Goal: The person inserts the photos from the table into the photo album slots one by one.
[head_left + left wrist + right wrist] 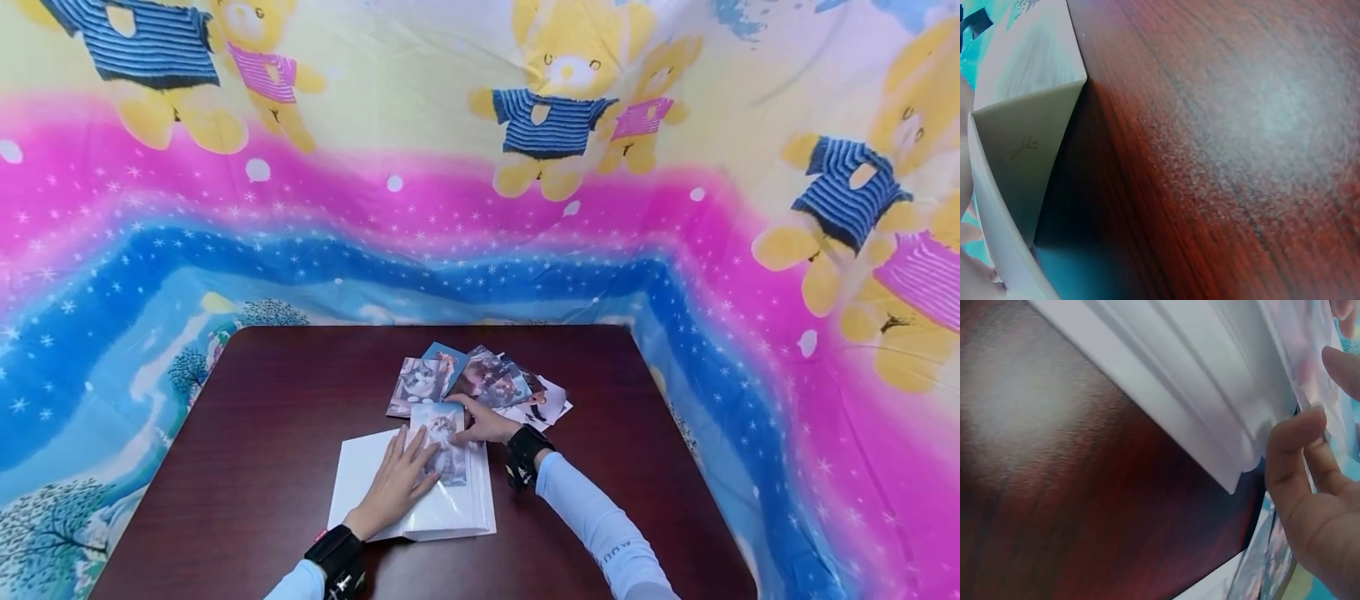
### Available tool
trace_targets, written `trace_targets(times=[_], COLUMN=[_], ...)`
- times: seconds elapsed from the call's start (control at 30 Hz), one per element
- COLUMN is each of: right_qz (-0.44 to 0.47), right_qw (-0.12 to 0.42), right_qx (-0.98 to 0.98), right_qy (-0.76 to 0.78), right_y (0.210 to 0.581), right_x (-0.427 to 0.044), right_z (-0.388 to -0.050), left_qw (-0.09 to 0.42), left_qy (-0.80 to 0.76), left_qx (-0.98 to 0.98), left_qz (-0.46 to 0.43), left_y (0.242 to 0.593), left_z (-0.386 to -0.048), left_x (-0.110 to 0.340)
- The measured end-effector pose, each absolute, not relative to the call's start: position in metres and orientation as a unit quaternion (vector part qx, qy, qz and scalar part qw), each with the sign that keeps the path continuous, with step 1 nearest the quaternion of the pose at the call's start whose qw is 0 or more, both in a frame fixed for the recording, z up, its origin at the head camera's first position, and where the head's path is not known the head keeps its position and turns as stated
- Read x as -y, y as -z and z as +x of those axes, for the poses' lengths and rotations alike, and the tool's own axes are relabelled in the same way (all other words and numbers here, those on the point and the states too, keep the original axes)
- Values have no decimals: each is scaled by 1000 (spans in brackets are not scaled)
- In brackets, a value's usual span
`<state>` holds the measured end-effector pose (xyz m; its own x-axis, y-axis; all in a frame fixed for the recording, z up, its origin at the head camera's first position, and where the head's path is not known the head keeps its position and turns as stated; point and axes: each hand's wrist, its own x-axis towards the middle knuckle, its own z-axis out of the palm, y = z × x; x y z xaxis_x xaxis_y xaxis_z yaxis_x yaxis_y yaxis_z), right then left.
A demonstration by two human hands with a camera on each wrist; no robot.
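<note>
Right hand (487,423) holds cat photo (444,419); sleeve lettering (613,551) unclear.

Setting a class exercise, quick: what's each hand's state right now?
Left hand: open, touching the cat photo.
Right hand: at the photo's right edge; whether it pinches cannot be told.

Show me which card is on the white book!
The rectangular blue-grey kitten card, partly beneath the left hand; other cards lie beyond, on the brown wooden table.
</note>
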<state>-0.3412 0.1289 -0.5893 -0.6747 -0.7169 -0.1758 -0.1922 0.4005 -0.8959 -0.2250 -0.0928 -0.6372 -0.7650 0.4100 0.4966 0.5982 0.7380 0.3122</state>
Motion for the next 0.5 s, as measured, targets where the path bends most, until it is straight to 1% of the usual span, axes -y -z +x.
trace_targets(times=[0.27, 0.4, 0.5], right_qz=[-266, -261, -265], right_qw=[315, 326, 322], right_qx=[-760, -752, -750], right_qy=[503, 510, 513], right_y=[599, 597, 596], right_x=[-139, -141, -141], right_z=[-340, -338, -339], left_qw=[171, 185, 195], left_qy=[248, 249, 252], left_qx=[918, 915, 913], left_qz=[-258, -257, -256], left_y=[636, 638, 638], left_z=[-225, -225, -226], left_x=[92, 91, 90])
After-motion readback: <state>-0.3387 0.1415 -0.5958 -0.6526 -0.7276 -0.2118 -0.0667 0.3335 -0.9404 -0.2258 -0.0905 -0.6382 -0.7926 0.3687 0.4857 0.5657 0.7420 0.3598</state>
